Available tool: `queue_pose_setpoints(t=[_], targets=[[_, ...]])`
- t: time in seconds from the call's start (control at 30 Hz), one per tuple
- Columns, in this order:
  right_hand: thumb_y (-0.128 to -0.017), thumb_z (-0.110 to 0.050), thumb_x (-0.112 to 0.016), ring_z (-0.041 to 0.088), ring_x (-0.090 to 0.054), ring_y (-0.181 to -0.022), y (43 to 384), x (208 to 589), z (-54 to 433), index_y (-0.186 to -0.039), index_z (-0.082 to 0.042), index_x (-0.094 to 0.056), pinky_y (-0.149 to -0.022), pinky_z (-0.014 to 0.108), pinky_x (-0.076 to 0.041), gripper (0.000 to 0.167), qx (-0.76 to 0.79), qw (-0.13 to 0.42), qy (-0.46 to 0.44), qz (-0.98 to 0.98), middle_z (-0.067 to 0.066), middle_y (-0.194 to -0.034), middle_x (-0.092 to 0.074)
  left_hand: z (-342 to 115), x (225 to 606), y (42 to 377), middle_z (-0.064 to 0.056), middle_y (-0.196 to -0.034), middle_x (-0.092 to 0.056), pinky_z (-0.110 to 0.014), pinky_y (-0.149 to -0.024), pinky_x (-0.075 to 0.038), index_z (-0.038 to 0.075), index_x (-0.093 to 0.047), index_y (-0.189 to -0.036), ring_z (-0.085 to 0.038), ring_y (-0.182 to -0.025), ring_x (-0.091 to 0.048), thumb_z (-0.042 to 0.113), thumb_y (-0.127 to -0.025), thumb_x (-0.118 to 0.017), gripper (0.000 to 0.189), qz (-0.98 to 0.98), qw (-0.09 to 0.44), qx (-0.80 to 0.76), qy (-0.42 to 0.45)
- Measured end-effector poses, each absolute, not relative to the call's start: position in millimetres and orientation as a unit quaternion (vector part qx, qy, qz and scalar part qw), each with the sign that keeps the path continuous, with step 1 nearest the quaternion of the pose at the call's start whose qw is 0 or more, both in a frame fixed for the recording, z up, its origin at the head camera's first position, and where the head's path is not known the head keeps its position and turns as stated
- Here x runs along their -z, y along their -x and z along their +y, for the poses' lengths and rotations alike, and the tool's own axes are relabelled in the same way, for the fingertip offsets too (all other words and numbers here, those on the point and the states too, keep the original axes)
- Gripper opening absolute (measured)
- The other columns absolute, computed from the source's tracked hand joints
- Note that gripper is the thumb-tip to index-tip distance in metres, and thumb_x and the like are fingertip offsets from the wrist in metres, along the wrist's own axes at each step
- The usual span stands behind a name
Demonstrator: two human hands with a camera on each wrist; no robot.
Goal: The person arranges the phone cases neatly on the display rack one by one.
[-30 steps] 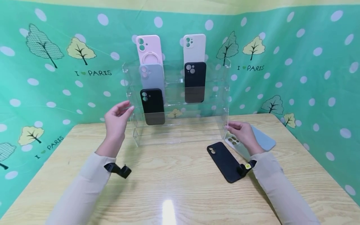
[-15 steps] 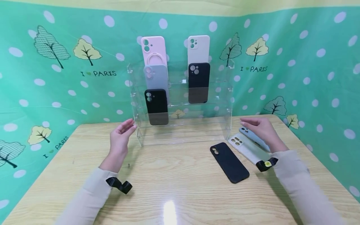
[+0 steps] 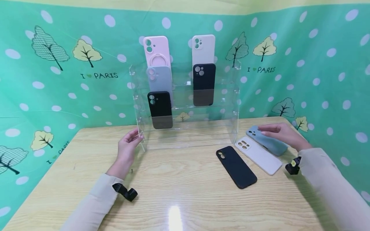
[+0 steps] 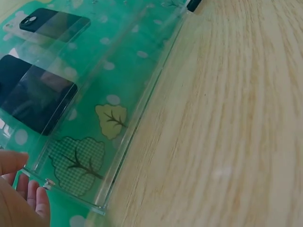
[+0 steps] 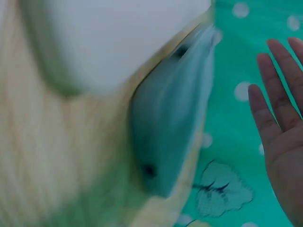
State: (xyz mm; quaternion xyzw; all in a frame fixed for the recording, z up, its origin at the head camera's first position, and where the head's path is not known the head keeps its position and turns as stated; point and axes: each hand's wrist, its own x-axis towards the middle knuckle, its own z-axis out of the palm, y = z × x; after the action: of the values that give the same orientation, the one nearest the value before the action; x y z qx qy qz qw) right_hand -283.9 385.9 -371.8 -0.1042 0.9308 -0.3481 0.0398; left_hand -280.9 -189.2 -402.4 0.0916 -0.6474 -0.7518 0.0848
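Note:
At the lower left side of a clear acrylic display rack (image 3: 185, 141), my left hand (image 3: 128, 149) has thumb and fingers on either side of the side panel, pinching its edge. The left wrist view shows the panel between thumb and fingers (image 4: 33, 195). My right hand (image 3: 283, 134) hovers over a blue phone case (image 3: 267, 141) lying on the table, fingers extended. In the right wrist view the right hand (image 5: 289, 142) is beside that case, straight-fingered and holding nothing. A white phone case (image 3: 258, 155) and a black phone case (image 3: 237, 168) lie to its left.
Pink (image 3: 156, 48), pale blue (image 3: 160, 78) and black (image 3: 160, 109) phone cases stand in the rack's left column. White (image 3: 203, 48) and black (image 3: 204, 83) ones stand on the right. A green patterned cloth (image 3: 101, 96) hangs behind the wooden table (image 3: 144, 199).
My right hand has left the rack's right side and moved right, over the blue case. My left hand has moved down along the rack's left side to its lower edge.

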Motion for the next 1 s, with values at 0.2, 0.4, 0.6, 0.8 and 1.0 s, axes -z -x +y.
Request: queue_pose_setpoints(t=[0.2, 0.4, 0.6, 0.8, 1.0], targets=[[-0.107, -0.030, -0.067, 0.044, -0.048, -0.147, 291, 382, 396, -0.154, 0.001, -0.052, -0.115, 0.046, -0.050, 0.059, 0.338, 0.062, 0.098, 0.934, 0.027, -0.160, -0.049, -190, 403, 282, 0.027, -0.087, -0.073, -0.008, -0.089, -0.057, 0.013, -0.069, -0.117, 0.007, -0.091, -0.066, -0.012, -0.099, -0.063, 0.031, -0.633, 0.096, 0.763, -0.084], [-0.103, -0.023, -0.072, 0.059, -0.035, -0.148, 295, 394, 399, -0.159, 0.006, -0.041, -0.115, 0.074, -0.038, 0.070, 0.333, 0.073, 0.103, 0.934, 0.037, -0.161, -0.040, -191, 403, 282, 0.024, -0.088, -0.073, -0.008, -0.088, -0.058, 0.022, -0.071, -0.105, 0.006, -0.089, -0.067, -0.013, -0.098, -0.064, 0.037, -0.626, 0.084, 0.770, -0.090], [-0.100, -0.022, -0.075, 0.065, -0.028, -0.149, 294, 400, 405, -0.163, 0.006, -0.032, -0.115, 0.077, -0.036, 0.081, 0.317, 0.089, 0.108, 0.938, 0.044, -0.163, -0.028, -190, 403, 282, 0.023, -0.088, -0.073, -0.009, -0.091, -0.058, 0.024, -0.071, -0.107, 0.006, -0.090, -0.067, -0.013, -0.099, -0.062, 0.039, -0.623, 0.069, 0.774, -0.091], [-0.099, -0.023, -0.077, 0.067, -0.028, -0.146, 299, 402, 408, -0.162, 0.011, -0.026, -0.111, 0.071, -0.041, 0.087, 0.288, 0.098, 0.098, 0.948, 0.048, -0.160, -0.026, -189, 403, 282, 0.025, -0.088, -0.073, -0.010, -0.091, -0.058, 0.022, -0.069, -0.111, 0.007, -0.090, -0.068, -0.013, -0.099, -0.062, 0.038, -0.626, 0.073, 0.771, -0.090], [-0.097, -0.023, -0.079, 0.067, -0.027, -0.146, 303, 403, 406, -0.158, 0.020, -0.023, -0.114, 0.074, -0.037, 0.093, 0.269, 0.100, 0.088, 0.954, 0.050, -0.158, -0.026, -190, 404, 282, 0.026, -0.088, -0.073, -0.009, -0.091, -0.057, 0.019, -0.068, -0.119, 0.008, -0.089, -0.068, -0.012, -0.099, -0.062, 0.037, -0.632, 0.071, 0.766, -0.093]])
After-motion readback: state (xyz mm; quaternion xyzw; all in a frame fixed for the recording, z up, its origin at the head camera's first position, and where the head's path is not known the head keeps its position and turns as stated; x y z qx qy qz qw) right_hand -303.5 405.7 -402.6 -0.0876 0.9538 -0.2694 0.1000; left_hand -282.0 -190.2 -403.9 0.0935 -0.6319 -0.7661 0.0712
